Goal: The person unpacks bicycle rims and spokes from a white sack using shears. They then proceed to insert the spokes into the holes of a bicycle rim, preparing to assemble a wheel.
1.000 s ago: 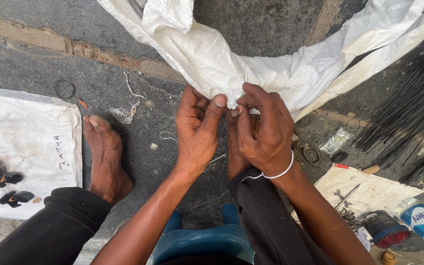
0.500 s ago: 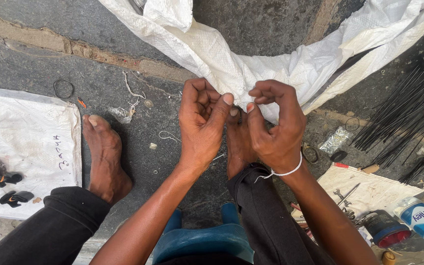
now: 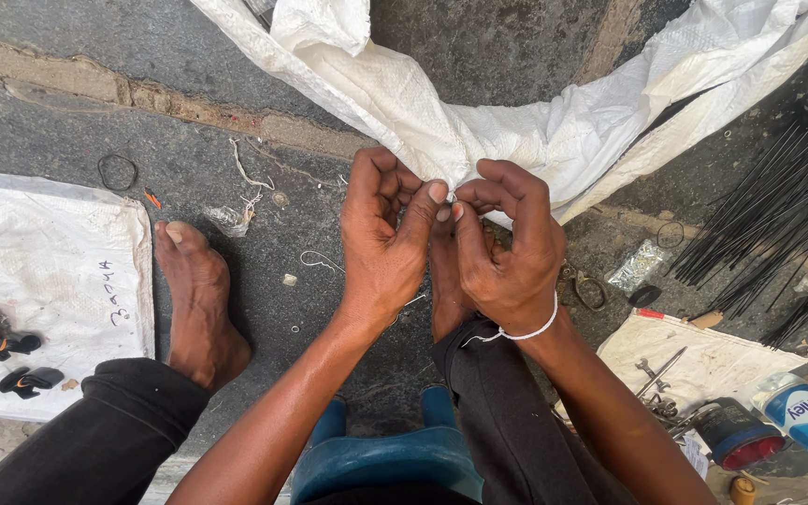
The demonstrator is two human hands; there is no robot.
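A: What's changed vs a sec ago?

B: Both hands are up higher and curled tighter. Left hand point(image 3: 387, 245) and right hand point(image 3: 509, 248) now meet fingertip to fingertip at the lower edge of the white sack point(image 3: 479, 131). Earlier they sat flatter, lower on it.

A: Grip state?

B: Left grip: thumb pressed to curled fingers, pinched closed at the sack hem. Right grip: fingers hooked in, tips nearly touching the left thumb, also closed. Whether a thread or needle sits betw. the tips, can't tell, too small. Looks like fine work on the hem itself, prob. a pinch or a knot, so the hands have gone from holding to detail work.

A: Where's the sack?

B: Draped across the ground, top centre, hem just above the hands.

A: Room round it?

B: Left of the sack: bare ground, a foot point(image 3: 196, 299), then a white cloth point(image 3: 58, 281) w/ small black parts, well apart. Right of the sack: bundle of black rods point(image 3: 778, 215), near but not touching. Below-right: paper w/ tools point(image 3: 703, 360), a bottle point(image 3: 806, 411). Below: blue stool point(image 3: 376, 458) betw. the legs. Most open room is left of the hem; right side is crowded.
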